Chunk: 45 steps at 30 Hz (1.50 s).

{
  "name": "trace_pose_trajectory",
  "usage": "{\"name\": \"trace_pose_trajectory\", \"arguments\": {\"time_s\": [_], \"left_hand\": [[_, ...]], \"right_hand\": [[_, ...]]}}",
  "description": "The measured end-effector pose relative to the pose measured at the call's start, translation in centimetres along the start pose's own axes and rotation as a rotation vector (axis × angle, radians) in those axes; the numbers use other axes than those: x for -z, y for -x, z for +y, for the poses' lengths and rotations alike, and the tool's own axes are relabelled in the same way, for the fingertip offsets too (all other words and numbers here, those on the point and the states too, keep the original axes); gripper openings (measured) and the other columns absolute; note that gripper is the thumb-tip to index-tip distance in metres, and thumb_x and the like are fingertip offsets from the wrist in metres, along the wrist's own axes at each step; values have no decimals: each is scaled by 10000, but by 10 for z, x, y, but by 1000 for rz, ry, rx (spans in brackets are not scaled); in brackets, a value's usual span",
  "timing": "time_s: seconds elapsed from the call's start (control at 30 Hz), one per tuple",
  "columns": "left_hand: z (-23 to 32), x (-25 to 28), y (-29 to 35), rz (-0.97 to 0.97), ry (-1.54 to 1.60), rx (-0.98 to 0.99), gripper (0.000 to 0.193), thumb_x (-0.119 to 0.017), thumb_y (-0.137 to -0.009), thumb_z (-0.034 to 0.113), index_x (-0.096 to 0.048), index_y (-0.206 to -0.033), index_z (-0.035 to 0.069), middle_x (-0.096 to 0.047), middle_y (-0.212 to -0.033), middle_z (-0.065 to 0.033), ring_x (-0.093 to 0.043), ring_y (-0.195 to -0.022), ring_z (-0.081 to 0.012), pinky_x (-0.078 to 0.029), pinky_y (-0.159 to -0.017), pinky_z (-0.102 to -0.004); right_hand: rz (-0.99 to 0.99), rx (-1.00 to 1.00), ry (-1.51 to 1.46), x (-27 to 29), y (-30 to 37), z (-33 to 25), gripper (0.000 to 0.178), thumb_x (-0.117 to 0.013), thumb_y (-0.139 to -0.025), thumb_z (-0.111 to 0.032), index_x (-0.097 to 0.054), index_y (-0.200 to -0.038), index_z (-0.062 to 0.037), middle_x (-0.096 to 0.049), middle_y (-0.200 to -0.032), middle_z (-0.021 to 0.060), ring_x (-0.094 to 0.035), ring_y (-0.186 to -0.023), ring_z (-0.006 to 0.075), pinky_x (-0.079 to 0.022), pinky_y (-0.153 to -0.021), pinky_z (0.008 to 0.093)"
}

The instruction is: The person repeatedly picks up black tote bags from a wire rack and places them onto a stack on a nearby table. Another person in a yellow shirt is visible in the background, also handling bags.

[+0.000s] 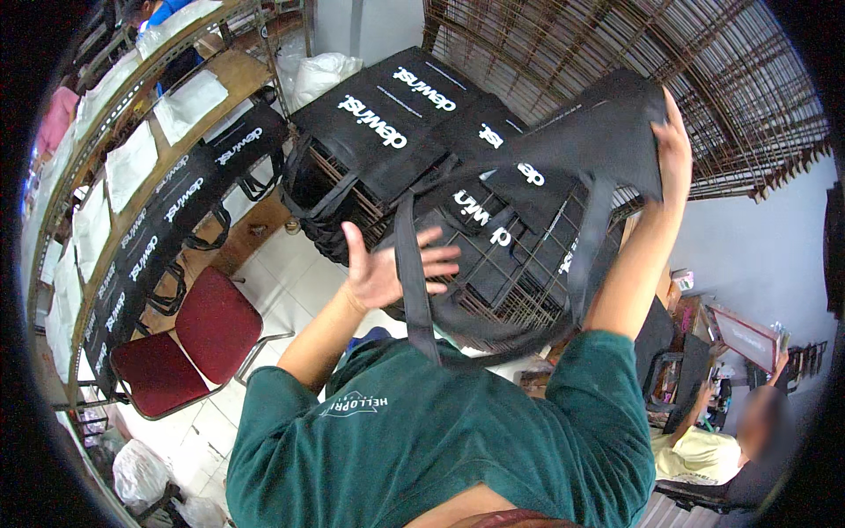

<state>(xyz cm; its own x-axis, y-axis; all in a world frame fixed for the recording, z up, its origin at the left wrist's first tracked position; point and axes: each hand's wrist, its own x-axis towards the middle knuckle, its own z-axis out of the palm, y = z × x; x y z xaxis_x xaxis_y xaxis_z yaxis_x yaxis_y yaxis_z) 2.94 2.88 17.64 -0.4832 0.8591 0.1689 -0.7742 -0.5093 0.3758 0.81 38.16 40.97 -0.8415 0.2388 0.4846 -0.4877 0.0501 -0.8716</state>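
Note:
My right hand point(674, 154), raised at the right, grips the edge of a black fabric tote bag point(607, 132). The bag is tilted, and its long straps hang in wide loops toward my chest. My left hand point(392, 271) has its fingers spread beside one hanging strap point(412, 282), which crosses in front of its fingers; whether they touch cannot be made out. Beneath the held bag, more black bags with white print point(378, 119) lie spread on wire racks.
A tall stack of wire racks point(563, 53) stands at the far right. Along the left, black bags hang from a curved-looking bench holding white sheets point(132, 167). A red chair point(220, 321) stands below it. Another person in a yellow shirt point(700, 456) works at lower right.

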Motion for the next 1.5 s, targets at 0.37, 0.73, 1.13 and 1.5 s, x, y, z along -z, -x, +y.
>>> {"name": "trace_pose_trajectory", "arguments": {"time_s": [0.37,0.73,1.13,1.5], "left_hand": [[55,142,-30,636,-471,57,305,-569,-871,160,-427,-1111,37,-596,-889,-115,-611,-698,-200,-514,-599,-295],[36,226,-41,940,-749,-41,662,-566,-839,32,-178,-1376,44,-572,-852,-89,-564,-625,-149,-455,-530,-269],[33,232,-65,985,-891,-73,879,-568,-828,-5,65,-1425,119,-578,-859,-96,-564,-591,-137,-460,-505,-251],[26,239,-71,1005,-940,-22,911,-550,-845,-5,143,-1413,159,-567,-914,-111,-558,-619,-127,-452,-518,-238]], "right_hand": [[512,-564,206,54,247,253,773,-466,-662,123,-282,-1393,-51,-387,-1337,124,-423,-1156,208,-342,-948,294],[617,-730,433,26,292,346,516,-500,-764,117,-491,-1247,-64,-531,-1195,124,-491,-1097,229,-359,-930,300],[721,-683,882,20,286,354,431,-601,-738,-1,-564,-1166,-39,-533,-1179,188,-513,-1097,329,-388,-949,362],[722,-697,951,23,281,352,410,-609,-743,-38,-581,-1151,-59,-549,-1127,177,-531,-1060,323,-407,-923,356]]}}
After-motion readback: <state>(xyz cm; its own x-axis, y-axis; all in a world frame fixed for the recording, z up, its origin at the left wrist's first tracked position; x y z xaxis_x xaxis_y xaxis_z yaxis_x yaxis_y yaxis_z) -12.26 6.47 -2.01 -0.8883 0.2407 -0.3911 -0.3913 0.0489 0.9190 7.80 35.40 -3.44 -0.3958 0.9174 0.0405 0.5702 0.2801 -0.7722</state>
